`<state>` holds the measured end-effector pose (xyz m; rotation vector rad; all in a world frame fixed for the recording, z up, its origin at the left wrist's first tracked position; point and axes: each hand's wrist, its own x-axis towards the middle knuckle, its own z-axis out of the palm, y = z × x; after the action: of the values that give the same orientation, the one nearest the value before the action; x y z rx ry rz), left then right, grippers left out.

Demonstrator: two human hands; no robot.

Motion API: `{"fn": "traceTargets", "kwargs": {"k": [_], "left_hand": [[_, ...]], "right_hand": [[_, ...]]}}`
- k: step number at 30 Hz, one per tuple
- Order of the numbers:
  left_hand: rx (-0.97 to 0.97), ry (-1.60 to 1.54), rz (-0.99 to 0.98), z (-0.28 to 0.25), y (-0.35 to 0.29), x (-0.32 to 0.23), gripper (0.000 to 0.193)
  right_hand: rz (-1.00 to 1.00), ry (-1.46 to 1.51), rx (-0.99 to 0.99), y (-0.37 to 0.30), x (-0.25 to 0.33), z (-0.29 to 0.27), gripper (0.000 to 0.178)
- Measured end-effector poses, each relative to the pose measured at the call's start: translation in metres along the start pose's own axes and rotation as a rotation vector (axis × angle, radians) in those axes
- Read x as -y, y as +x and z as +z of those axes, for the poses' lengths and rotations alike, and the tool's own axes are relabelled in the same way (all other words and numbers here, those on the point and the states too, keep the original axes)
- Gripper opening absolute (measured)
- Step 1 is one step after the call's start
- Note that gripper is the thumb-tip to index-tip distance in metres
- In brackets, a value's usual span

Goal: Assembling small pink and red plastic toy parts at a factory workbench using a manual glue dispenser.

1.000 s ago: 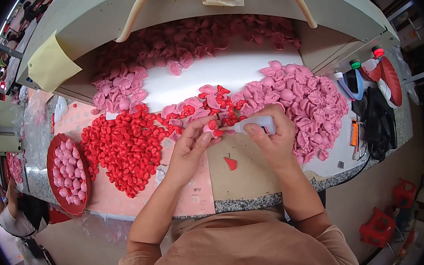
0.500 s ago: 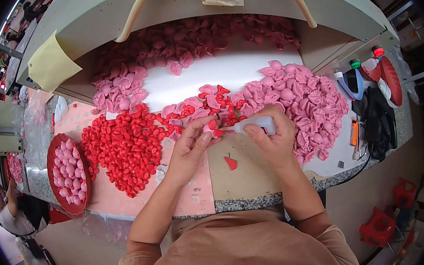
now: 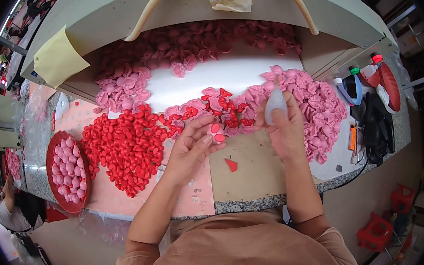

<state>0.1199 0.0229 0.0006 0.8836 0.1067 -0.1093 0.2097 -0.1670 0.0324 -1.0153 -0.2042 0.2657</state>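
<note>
Between the thumb and fingers of my left hand [image 3: 191, 147] is a small pink piece [image 3: 211, 132] with red oval pads on its face. My right hand [image 3: 289, 130] is wrapped round a whitish squeeze bottle [image 3: 275, 110], its thin nozzle pointing up and away from the pink piece. Just beyond my hands lies a band of pink petal-like pieces and red parts [image 3: 214, 104]. A heap of small glossy red pieces [image 3: 124, 146] lies left of my left hand. To the right of my right hand spreads a heap of pink ruffled pieces and balls [image 3: 317, 107].
A red dish [image 3: 87, 191] of pink balls stands at the far left. Ahead is a grey cabinet [image 3: 125, 23] with more pink pieces inside. A red scrap [image 3: 231, 165] lies on the brown board [image 3: 247, 180]. An orange lighter-like item [image 3: 352, 138] and black bag [image 3: 376, 122] lie right.
My right hand has drawn the bottle away to the right and tipped its nozzle upward. In my left hand the pink piece has turned, so its red pads face me.
</note>
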Motion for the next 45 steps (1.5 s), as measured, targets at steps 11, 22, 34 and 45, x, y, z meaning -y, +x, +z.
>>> {"fn": "traceTargets", "kwargs": {"k": [11,22,34,45], "left_hand": [[0.017,0.017,-0.036,-0.004,-0.001,-0.005,0.034],[-0.069,0.161,-0.106,-0.003,0.000,-0.003,0.041],[-0.008,0.167,-0.205,-0.009,-0.001,-0.007,0.045],[-0.028,0.205,-0.236,-0.014,0.000,-0.011,0.044]], "right_hand": [[0.392,-0.155,0.261,-0.007,-0.024,0.007,0.015],[0.497,-0.440,0.313,-0.004,-0.021,0.003,0.028],[0.590,-0.541,0.392,-0.006,-0.017,0.009,0.034],[0.560,-0.527,0.371,-0.008,-0.020,0.013,0.033]]}}
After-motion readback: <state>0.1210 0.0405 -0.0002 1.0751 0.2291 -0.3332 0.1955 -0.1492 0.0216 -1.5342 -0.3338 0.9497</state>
